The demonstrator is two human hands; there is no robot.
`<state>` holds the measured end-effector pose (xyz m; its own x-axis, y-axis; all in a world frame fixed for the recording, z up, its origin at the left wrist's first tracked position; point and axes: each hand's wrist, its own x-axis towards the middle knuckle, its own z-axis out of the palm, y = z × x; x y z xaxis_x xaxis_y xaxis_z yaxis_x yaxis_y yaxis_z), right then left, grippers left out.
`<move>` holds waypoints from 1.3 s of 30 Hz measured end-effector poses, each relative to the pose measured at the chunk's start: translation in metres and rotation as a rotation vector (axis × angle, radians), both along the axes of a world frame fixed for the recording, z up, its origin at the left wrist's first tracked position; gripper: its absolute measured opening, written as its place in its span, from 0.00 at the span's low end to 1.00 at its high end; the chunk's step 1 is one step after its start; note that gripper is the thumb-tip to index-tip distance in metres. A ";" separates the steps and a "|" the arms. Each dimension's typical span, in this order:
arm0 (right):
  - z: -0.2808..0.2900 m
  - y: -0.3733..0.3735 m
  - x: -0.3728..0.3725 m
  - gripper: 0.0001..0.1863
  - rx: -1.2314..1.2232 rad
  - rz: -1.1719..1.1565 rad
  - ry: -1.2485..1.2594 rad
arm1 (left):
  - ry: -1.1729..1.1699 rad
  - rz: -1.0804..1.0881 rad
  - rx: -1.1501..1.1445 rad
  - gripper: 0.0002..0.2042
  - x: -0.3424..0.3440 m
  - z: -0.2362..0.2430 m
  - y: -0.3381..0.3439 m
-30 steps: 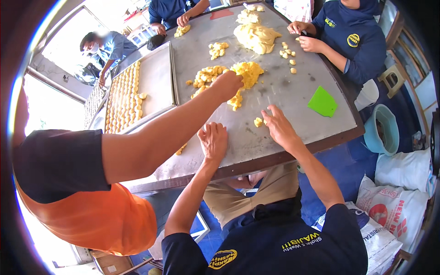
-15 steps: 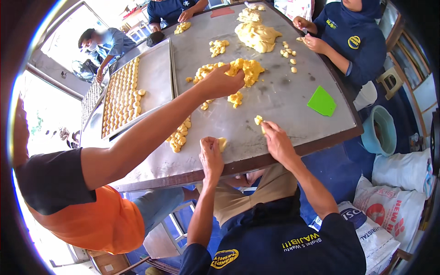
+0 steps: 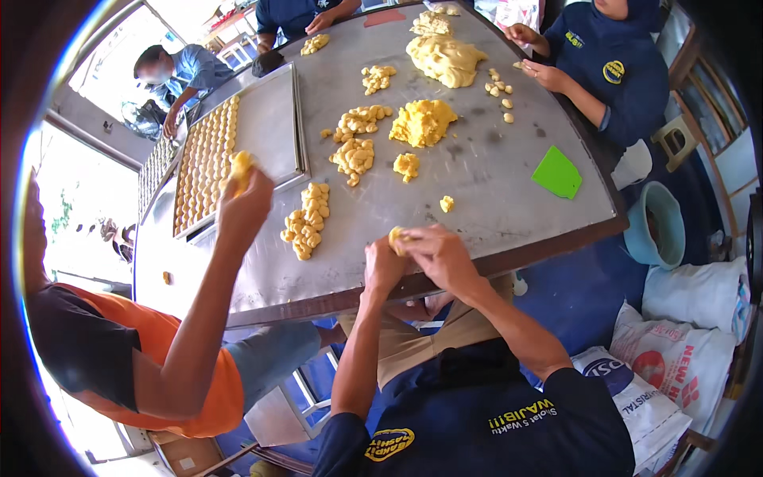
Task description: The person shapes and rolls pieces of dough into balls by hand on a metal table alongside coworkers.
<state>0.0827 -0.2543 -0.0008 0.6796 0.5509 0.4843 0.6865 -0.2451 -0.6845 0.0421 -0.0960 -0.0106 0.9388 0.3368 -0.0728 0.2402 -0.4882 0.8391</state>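
My left hand (image 3: pixel 385 266) is closed around a small pale-yellow piece of dough (image 3: pixel 395 236) at the near edge of the table. Pressed against the same piece are the fingers of my right hand (image 3: pixel 437 256); the two hands touch and hide part of it. Just beyond them on the metal tabletop lies a small yellow lump of filling (image 3: pixel 447 204). A somewhat larger yellow lump (image 3: pixel 406 165) sits farther off, with a big crumbly yellow mound (image 3: pixel 424 122) behind it. To the left are piles of small dough balls (image 3: pixel 307 221).
A co-worker's hand (image 3: pixel 245 199) lifts a yellow piece at left, near a tray (image 3: pixel 298 119) with rows of balls. A green scraper (image 3: pixel 557 173) lies at right. Smooth dough (image 3: pixel 445 61) rests farther back. Other people work around the table (image 3: pixel 493 230). A bucket (image 3: pixel 658 225) stands below right.
My right hand has moved left from the small yellow lump to meet my left hand at the dough. The co-worker's arm has drawn back left from the yellow mound, carrying a yellow piece.
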 end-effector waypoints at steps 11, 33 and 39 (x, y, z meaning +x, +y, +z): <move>0.003 0.023 -0.015 0.17 -0.186 -0.093 -0.055 | -0.264 0.080 0.050 0.09 -0.011 -0.015 -0.009; -0.028 0.008 0.101 0.15 -0.491 -0.219 -0.015 | -0.187 0.093 -0.365 0.19 -0.017 -0.050 0.035; -0.023 0.062 0.174 0.14 -0.236 -0.111 -0.065 | -0.443 0.074 -0.360 0.12 -0.001 -0.044 0.009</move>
<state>0.2564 -0.1926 -0.0243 0.7138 0.5776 0.3961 0.6873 -0.4688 -0.5549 0.0406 -0.0872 -0.0544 0.8808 0.4293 0.1996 -0.1492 -0.1485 0.9776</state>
